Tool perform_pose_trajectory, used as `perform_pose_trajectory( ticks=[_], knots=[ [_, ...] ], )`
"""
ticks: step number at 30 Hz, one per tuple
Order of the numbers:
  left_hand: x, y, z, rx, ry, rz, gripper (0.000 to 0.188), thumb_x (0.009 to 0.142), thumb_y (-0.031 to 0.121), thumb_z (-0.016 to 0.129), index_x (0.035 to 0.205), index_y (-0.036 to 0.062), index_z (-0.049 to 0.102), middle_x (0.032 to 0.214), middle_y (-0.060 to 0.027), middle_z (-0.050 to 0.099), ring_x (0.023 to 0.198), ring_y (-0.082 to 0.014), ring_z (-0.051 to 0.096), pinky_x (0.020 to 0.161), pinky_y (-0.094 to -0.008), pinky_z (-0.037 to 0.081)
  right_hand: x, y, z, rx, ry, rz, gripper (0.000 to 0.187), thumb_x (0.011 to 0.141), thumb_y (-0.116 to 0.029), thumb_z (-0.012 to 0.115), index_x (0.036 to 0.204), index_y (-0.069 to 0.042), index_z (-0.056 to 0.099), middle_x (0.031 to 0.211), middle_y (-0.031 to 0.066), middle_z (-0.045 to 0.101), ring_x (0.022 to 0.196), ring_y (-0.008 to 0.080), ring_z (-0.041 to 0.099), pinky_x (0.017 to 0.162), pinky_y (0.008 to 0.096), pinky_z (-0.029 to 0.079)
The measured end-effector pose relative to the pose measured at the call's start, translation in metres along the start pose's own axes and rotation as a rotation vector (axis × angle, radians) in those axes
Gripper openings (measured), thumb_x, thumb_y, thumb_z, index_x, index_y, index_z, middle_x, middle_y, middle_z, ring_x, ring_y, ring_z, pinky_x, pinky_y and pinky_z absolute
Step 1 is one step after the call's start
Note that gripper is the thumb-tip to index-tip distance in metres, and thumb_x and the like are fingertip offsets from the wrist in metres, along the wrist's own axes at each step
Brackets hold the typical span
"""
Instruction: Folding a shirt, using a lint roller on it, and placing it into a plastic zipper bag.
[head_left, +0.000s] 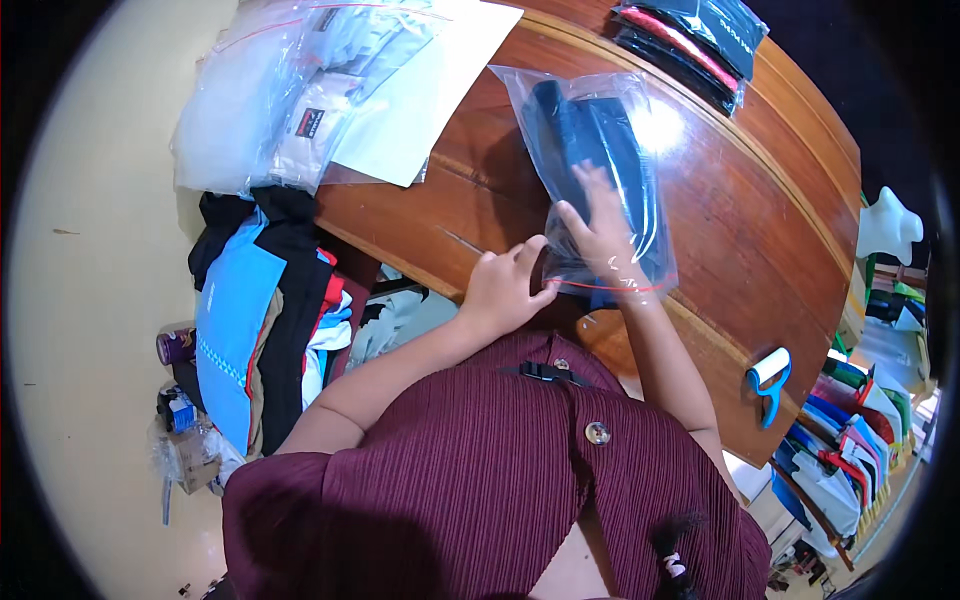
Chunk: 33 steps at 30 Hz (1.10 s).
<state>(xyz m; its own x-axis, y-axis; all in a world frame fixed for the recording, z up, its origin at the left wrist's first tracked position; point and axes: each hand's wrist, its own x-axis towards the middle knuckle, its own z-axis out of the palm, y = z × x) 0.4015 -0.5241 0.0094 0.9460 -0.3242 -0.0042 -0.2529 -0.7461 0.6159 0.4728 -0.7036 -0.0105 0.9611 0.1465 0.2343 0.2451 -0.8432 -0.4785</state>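
A dark navy folded garment (600,130) lies inside a clear zip plastic bag (655,235) on the wooden table. The bag's mouth, edged by a red zip line, faces me. My right hand (605,235) reaches in through that mouth, the red line crossing my wrist. Its fingers are spread and rest on the lower part of the garment. At the left corner of the mouth, my left hand (505,288) pinches the bag's edge between thumb and fingers.
Clear plastic bags (250,110) and white sheets (400,130) lie at the table's far left. Packed garments (690,45) sit at the far right. A lint roller (770,385) lies near the right edge. Folded clothes (240,320) are piled beside the table on the left.
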Motion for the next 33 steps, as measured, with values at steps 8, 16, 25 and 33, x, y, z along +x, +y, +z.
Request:
perform_pose_trajectory(
  ticks=[8,16,25,33],
  knots=[
    [-0.01,-0.037,0.022,-0.319,-0.116,-0.251,0.042,0.095,0.018,0.054,0.131,0.0126,0.036,0.077,-0.0187,0.067,0.072,-0.0421,0.066,0.063,-0.0536,0.05,-0.004,0.018,0.046,-0.047,-0.14,-0.042,0.052,0.096,-0.03,0.056,0.146,-0.021,0.045,0.152,0.0045,0.042,0.144,0.0311,0.034,0.112,0.0668,0.021],
    [-0.027,-0.055,0.039,-0.46,-0.116,-0.288,0.042,0.097,0.013,0.054,0.134,0.0109,0.034,0.075,-0.0096,0.065,0.057,-0.0216,0.063,0.056,-0.0383,0.05,-0.001,0.004,0.071,-0.452,-0.223,0.141,0.057,0.096,-0.051,0.049,0.148,-0.03,0.04,0.161,0.0037,0.025,0.147,0.0397,0.022,0.1,0.0814,0.019],
    [-0.037,-0.046,0.037,-0.211,-0.041,-0.193,0.049,0.093,0.016,0.058,0.135,0.0115,0.033,0.084,-0.0152,0.065,0.072,-0.0366,0.066,0.063,-0.0464,0.05,-0.021,0.031,0.037,0.012,-0.052,-0.048,0.058,0.092,-0.039,0.061,0.146,-0.024,0.046,0.147,0.0139,0.048,0.142,0.0399,0.032,0.113,0.0636,0.021],
    [-0.038,-0.053,0.056,-0.092,-0.049,-0.314,0.042,0.096,0.016,0.053,0.134,0.0134,0.035,0.087,-0.0174,0.067,0.078,-0.0419,0.066,0.066,-0.0517,0.049,0.016,0.043,0.039,-0.401,-0.231,-0.11,0.069,0.089,-0.062,0.054,0.148,-0.031,0.04,0.162,0.0066,0.022,0.145,0.0423,0.025,0.11,0.0725,0.017]
  ],
)
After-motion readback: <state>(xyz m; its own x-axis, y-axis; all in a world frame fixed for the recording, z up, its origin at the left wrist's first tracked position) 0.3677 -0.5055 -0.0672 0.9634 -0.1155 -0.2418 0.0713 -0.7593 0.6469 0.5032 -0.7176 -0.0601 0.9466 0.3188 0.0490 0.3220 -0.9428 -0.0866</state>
